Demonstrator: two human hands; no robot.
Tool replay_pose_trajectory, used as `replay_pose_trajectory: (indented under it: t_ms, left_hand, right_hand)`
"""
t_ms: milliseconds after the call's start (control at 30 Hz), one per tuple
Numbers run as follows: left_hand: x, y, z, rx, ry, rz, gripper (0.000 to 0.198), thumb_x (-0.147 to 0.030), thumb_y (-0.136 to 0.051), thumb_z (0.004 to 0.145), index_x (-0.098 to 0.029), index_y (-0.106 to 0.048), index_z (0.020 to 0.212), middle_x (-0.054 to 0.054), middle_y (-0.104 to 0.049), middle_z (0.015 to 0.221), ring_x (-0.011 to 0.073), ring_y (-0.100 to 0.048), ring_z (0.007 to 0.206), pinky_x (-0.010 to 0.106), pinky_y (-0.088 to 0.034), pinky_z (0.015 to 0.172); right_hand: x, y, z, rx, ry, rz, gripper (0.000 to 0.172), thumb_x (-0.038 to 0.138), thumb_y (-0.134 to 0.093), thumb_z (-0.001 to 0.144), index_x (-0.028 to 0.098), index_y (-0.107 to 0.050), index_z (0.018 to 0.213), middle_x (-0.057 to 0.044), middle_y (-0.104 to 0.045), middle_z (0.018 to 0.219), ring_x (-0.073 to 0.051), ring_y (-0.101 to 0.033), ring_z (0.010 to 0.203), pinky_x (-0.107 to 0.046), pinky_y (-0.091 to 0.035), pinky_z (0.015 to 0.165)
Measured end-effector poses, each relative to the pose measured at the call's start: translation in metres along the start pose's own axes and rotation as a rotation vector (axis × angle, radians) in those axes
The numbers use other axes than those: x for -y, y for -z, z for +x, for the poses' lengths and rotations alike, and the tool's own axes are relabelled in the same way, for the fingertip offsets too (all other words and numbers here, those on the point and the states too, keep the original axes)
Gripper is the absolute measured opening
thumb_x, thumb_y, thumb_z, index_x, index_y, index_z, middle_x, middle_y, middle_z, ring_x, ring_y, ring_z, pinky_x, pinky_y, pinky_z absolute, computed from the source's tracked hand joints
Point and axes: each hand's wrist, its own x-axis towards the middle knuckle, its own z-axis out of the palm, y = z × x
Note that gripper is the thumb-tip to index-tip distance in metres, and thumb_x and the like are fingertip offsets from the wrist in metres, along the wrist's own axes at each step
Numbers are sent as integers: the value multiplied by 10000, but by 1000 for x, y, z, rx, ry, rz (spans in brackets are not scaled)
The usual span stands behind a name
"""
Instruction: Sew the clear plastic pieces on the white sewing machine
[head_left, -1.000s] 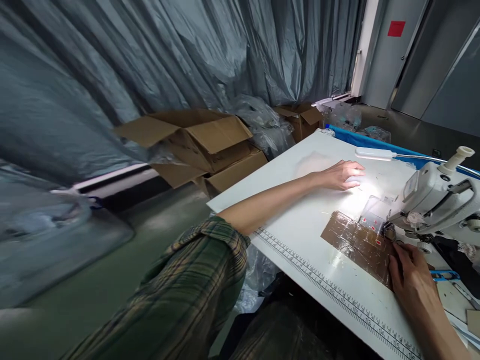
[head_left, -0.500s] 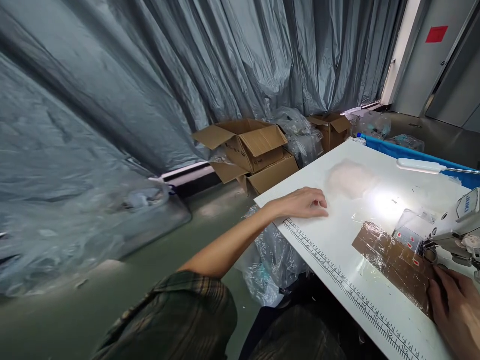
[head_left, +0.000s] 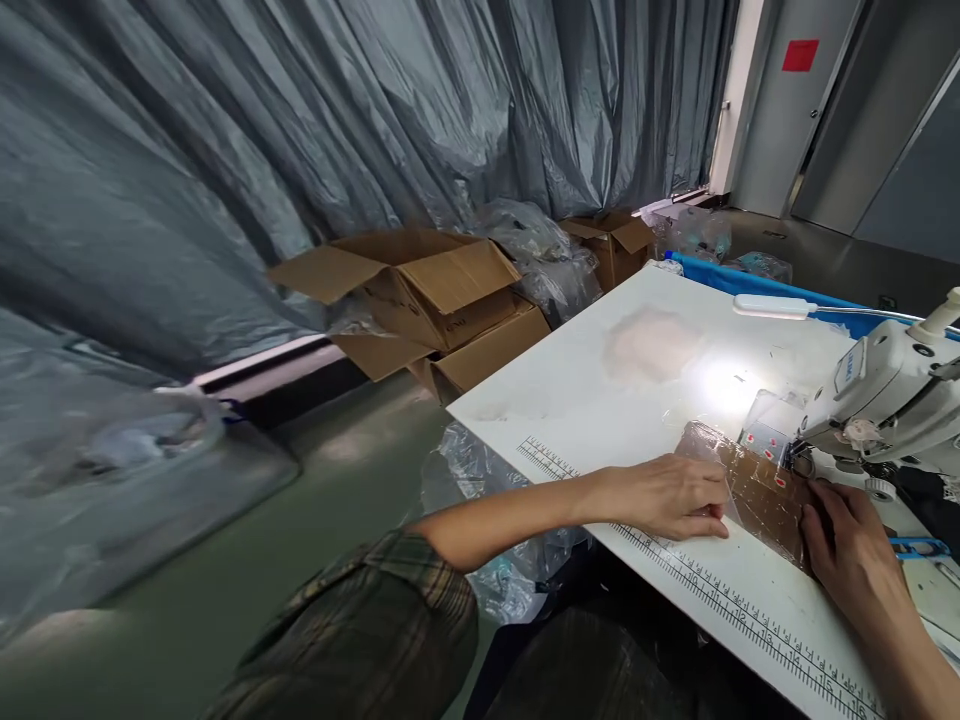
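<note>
A flat brown cardboard piece (head_left: 761, 500) with shiny clear plastic over it lies on the white sewing table (head_left: 547, 400), at the foot of a white sewing machine (head_left: 862, 390). Bent over the cardboard's left end, my left hand (head_left: 667, 497) has its fingers closed at a thin clear plastic film (head_left: 733, 505). At the right end, close to the machine's needle area, my right hand (head_left: 855, 540) grips the cardboard's edge with thumb and fingers. Beside the presser foot is a clear plate (head_left: 766, 430) with red marks. The fingertips of both hands are partly hidden.
A printed ruler (head_left: 720, 595) runs along the table's near edge. A lamp (head_left: 776, 306) shines on the tabletop. Open cardboard boxes (head_left: 457, 275) and plastic bags (head_left: 551, 250) stand beyond the table, before a grey curtain (head_left: 375, 120). Blue tweezers (head_left: 919, 546) lie at the right.
My left hand has moved from the table's left part to the cardboard's left end and closed at the clear film. My right hand stays at the cardboard. The view has swung right.
</note>
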Motion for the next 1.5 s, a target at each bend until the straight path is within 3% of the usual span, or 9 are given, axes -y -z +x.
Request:
replay_pose_trajectory:
  t_ms: [233, 400, 567, 667, 900, 1033, 1167, 1367, 1500]
  left_hand:
    - [24, 26, 5, -12, 67, 64, 257, -412, -641, 934, -189, -642, 1061, 61, -629, 992, 183, -590, 897, 279, -470, 794]
    - [44, 37, -52, -44, 199, -51, 250, -266, -454, 1010, -193, -687, 958, 68, -631, 932, 158, -608, 831, 253, -476, 752]
    - [79, 89, -119, -102, 479, 58, 337, -395, -462, 987, -193, -727, 941, 59, -665, 920, 159, -626, 837, 256, -470, 803]
    - [102, 113, -132, -177, 612, 139, 388, -531, -532, 920, -221, -737, 1030, 63, -670, 1054, 190, -629, 940, 281, -474, 841]
    - [131, 99, -59, -384, 573, 85, 429, -526, -532, 905, -172, -691, 1087, 82, -639, 1113, 182, -621, 937, 289, -498, 822]
    - [141, 85, -18, -330, 593, 105, 299, -419, -648, 841, -166, -671, 999, 63, -637, 1040, 197, -620, 929, 326, -491, 872]
    - [145, 82, -5, -275, 604, 116, 162, -307, -634, 833, -166, -641, 754, 38, -618, 884, 193, -615, 852, 316, -497, 798]
    - [110, 74, -4, -293, 544, 114, 207, -301, -534, 939, -173, -651, 826, 66, -626, 1121, 194, -610, 1000, 346, -494, 912]
    - [62, 47, 8, -113, 242, -30, 182, -274, -536, 977, -179, -646, 869, 74, -653, 1172, 189, -615, 1081, 341, -488, 956]
  right_hand:
    - [-3, -4, -5, 20, -4, 32, 439, 414, -349, 979, 146, -662, 1132, -158, -658, 997, -276, -618, 922, -461, -562, 845]
    - [1, -1, -6, 48, -11, 18, 446, 384, -328, 985, 133, -641, 1177, -165, -659, 1026, -291, -623, 945, -478, -562, 860]
    - [8, 8, 0, 77, 4, 17, 416, 373, -348, 975, 160, -648, 1169, -149, -671, 1042, -289, -635, 975, -454, -558, 890]
    - [9, 11, 3, 67, 14, 0, 426, 380, -330, 981, 156, -657, 1138, -147, -679, 1017, -287, -642, 957, -444, -566, 867]
    - [3, 9, 2, 88, -7, 26, 391, 418, -376, 968, 189, -659, 1111, -128, -690, 1012, -270, -656, 912, -435, -574, 852]
    - [-2, 0, -5, 28, -40, 26, 419, 430, -350, 979, 171, -641, 1135, -142, -677, 1010, -281, -650, 910, -470, -574, 829]
    - [0, -3, -10, 95, -76, 8, 406, 404, -337, 992, 184, -618, 1186, -138, -656, 1025, -291, -635, 970, -490, -562, 853]
    - [4, -3, -8, 48, -29, -18, 411, 378, -324, 995, 173, -632, 1175, -136, -653, 989, -275, -633, 910, -456, -564, 817]
    - [4, -4, -6, 44, -37, -14, 428, 397, -345, 985, 156, -657, 1152, -156, -645, 1007, -276, -620, 910, -452, -568, 805]
